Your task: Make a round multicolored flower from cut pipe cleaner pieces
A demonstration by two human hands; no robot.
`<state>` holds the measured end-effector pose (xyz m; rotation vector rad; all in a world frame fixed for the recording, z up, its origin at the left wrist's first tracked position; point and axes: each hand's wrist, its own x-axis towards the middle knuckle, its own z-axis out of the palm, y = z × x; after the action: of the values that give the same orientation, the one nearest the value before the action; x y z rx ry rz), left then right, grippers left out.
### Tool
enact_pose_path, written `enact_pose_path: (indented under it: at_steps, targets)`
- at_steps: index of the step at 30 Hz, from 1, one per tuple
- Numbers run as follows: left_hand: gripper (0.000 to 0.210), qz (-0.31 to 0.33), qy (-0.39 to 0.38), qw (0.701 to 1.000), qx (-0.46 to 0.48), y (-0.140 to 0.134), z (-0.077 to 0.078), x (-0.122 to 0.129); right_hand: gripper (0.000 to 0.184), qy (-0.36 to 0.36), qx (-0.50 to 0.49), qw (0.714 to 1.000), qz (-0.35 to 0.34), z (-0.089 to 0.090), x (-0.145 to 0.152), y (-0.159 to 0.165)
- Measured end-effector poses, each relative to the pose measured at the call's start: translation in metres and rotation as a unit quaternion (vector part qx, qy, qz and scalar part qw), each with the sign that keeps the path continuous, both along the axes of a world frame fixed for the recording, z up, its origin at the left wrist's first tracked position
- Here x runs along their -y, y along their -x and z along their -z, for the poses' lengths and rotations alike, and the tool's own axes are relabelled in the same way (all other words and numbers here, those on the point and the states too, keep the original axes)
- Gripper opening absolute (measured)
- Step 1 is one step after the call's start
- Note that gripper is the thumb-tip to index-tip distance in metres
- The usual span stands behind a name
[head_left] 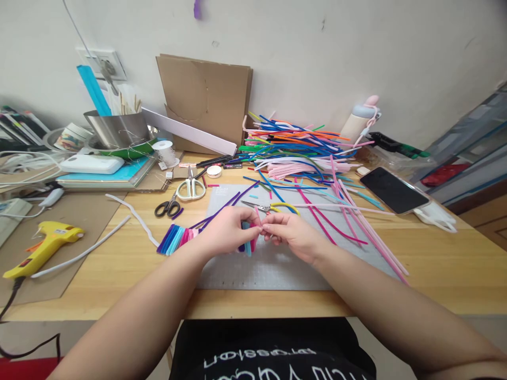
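My left hand (233, 229) is closed around the right end of a row of folded pipe cleaners (174, 240) in purple, blue, pink and white. Part of that row is hidden behind my left hand and wrist. My right hand (287, 232) meets the left one, its thumb and fingertips pinching a pink pipe cleaner (256, 216) at the row's end. Just beyond the fingers lie yellow-handled pliers (285, 207) on the grey cutting mat (277, 272). Loose purple pipe cleaners (219, 211) stretch out behind my left hand.
A heap of coloured pipe cleaners (297, 148) lies at the back. Pink strips (368, 227) and a phone (394, 190) are to the right. Leftward are white-handled scissors (190, 187), black-handled scissors (168, 207) and a yellow glue gun (43, 245). Cardboard (206, 100) leans on the wall.
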<state>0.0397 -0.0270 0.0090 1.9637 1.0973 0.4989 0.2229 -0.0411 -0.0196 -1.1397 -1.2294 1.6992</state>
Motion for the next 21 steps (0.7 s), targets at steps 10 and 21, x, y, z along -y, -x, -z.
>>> enact_pose_path:
  at_steps: [10, 21]
  targets:
    - [0.015, -0.034, 0.021, 0.997, 0.072, 0.002, 0.003, -0.009, 0.022, -0.061, -0.011, 0.997, 0.043, 0.000, 0.006, 0.008]
    - [0.019, -0.023, 0.122, 0.984, 0.126, 0.005, 0.009, -0.013, 0.021, -0.037, -0.080, 0.996, 0.026, 0.003, 0.005, 0.008]
